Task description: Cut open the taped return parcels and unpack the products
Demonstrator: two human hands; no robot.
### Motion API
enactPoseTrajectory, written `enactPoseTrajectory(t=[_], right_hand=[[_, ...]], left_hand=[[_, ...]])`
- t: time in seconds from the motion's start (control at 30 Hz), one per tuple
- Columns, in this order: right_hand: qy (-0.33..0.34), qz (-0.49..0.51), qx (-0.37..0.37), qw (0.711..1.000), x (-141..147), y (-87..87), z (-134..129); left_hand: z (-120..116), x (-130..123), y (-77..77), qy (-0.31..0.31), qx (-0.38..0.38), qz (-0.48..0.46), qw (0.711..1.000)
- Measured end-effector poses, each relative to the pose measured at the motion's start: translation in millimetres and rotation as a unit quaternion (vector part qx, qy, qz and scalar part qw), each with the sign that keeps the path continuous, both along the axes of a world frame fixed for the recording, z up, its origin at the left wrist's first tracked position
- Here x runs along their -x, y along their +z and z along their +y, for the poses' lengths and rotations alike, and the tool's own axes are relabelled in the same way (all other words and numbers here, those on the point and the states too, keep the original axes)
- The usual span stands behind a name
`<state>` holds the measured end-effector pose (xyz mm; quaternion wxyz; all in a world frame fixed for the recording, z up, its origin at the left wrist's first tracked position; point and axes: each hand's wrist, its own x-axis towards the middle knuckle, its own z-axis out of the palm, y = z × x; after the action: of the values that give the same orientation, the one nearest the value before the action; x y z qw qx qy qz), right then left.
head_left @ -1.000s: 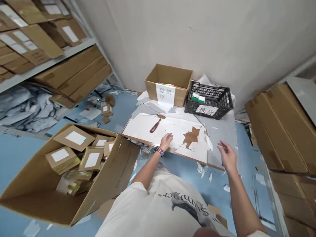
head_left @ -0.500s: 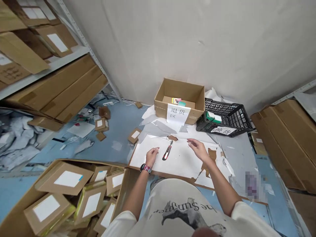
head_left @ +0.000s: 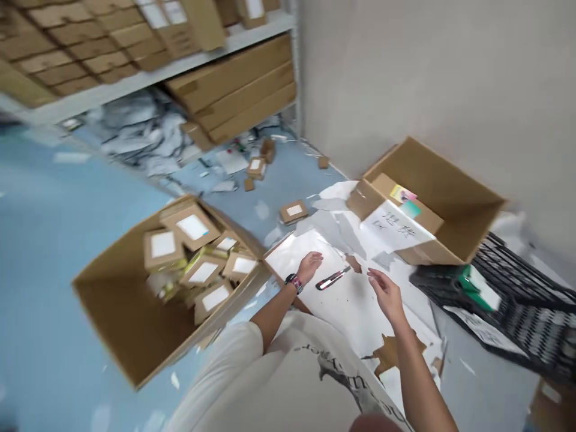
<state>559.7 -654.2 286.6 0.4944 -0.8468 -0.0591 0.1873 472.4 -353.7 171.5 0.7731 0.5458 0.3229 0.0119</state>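
Note:
My left hand [head_left: 309, 267], with a watch and a patterned band at the wrist, hovers over the white work surface [head_left: 355, 318]; its fingers are apart and hold nothing. A red and black box cutter [head_left: 330, 281] lies between my hands, its blade end pointing at a torn brown patch [head_left: 354, 264]. To the right of the cutter is my right hand [head_left: 386, 292], fingers spread and empty. Neither hand touches the cutter.
A large carton [head_left: 108, 324] of small labelled boxes stands at the left. Behind the surface are an open carton [head_left: 468, 198] with a paper sign and a black crate [head_left: 531, 318]. Shelves [head_left: 171, 72] hold more boxes.
The view has swung to the left, showing more of the large carton and the shelves. Both hands remain empty over the surface, and the box cutter still lies between them.

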Motion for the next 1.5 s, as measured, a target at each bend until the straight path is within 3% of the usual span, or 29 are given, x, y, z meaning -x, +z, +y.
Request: enactPoseTrajectory(t=[0.17, 0.37, 0.53, 0.67, 0.77, 0.87, 0.93, 1.0, 1.13, 1.23, 1.37, 1.5], right_hand=[[0.122, 0.009, -0.021, 0.992, -13, -11.5, 54], [0.225, 0.016, -0.022, 0.974, 32, -15.1, 158], [0.305, 0.04, -0.037, 0.951, 99, -38.5, 275], [0.342, 0.058, -0.041, 0.937, 162, -54.1, 377], [0.383, 0.063, -0.041, 0.921, 199, -58.0, 445], [0.432, 0.055, -0.029, 0.9, 213, -66.7, 513], [0.442, 0.044, -0.011, 0.896, 207, -77.9, 566], [0.428, 0.025, 0.017, 0.903, 194, -91.1, 625], [0.371, -0.048, 0.033, 0.927, 165, -112.8, 734], [0.284, -0.029, 0.048, 0.957, 156, -120.8, 779], [0.248, 0.085, 0.07, 0.962, 181, -118.8, 787], [0.221, 0.091, -0.008, 0.971, 234, -104.3, 755]], left_hand=[[34, 47, 3.8, 0.123, -0.021, -0.001, 0.992], [114, 137, 5.7, 0.278, -0.043, 0.022, 0.959], [218, 227, -14.4, 0.352, -0.099, 0.047, 0.929], [334, 277, -28.2, 0.378, -0.172, 0.058, 0.908], [436, 278, -29.2, 0.397, -0.214, 0.056, 0.891], [530, 255, -29.6, 0.412, -0.209, 0.067, 0.884], [577, 238, -34.4, 0.406, -0.183, 0.094, 0.89], [607, 224, -44.7, 0.396, -0.155, 0.116, 0.898], [619, 220, -74.6, 0.371, -0.113, 0.122, 0.914], [607, 239, -89.2, 0.365, -0.089, 0.042, 0.926], [589, 282, -80.9, 0.32, -0.037, -0.063, 0.945], [560, 322, -51.5, 0.295, -0.022, -0.055, 0.954]])
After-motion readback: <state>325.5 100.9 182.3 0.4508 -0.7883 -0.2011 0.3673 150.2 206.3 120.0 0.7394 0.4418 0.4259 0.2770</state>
